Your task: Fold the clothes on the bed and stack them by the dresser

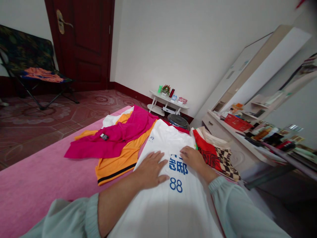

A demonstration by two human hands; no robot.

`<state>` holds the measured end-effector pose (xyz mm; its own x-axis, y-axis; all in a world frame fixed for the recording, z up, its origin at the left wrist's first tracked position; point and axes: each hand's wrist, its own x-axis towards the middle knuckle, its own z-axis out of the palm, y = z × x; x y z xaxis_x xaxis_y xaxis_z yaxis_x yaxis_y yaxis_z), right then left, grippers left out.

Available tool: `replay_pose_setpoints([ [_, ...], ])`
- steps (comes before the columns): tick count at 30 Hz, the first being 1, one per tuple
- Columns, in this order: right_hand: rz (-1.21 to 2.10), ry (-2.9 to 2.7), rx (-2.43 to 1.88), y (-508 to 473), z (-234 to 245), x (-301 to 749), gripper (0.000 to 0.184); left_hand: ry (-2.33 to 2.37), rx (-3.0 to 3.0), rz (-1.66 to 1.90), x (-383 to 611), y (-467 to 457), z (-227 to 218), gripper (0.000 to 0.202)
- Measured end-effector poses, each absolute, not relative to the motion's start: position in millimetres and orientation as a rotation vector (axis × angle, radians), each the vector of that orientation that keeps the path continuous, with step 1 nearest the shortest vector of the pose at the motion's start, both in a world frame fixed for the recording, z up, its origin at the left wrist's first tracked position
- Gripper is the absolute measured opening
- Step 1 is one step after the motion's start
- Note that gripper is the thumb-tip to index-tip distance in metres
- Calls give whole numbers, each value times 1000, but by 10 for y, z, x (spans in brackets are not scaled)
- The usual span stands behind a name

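A white shirt (158, 208) with blue characters and the number 88 lies spread on the pink bed cover (49, 188), its neck end pointing away from me. My left hand (152, 170) rests flat on the shirt's left part, fingers spread. On the right side, beside the blue print, my right hand (194, 157) touches the fabric with its fingers bent; whether they pinch any cloth cannot be made out. To the left, a magenta garment (121, 135) overlaps a yellow garment (114, 168) with a black stripe. Red and checkered clothes (213, 152) lie on the right.
A dressing table (215, 124) with a red basket (237, 123) and several small items stands at the right. Beyond the bed are a low white shelf (158, 96) and a round dark object (178, 121). A folding chair (27, 53) stands near the door (91, 43).
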<state>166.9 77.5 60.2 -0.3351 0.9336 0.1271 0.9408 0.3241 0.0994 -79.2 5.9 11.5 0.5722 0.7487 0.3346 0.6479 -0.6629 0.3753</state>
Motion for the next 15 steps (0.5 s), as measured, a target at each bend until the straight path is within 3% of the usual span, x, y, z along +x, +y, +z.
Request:
replay_pose_setpoints([
  [5,-374,-2057,-1989,615,685,2093,23,1182,2596,626,-777,79,42,64],
  [11,142,-1766,-2078,531,504,2381,24,1202,2601,623,-775,82,40,63],
  [15,291,-1618,-1996,585,365,2267,29,1202,2593,639,-777,86,30,62],
])
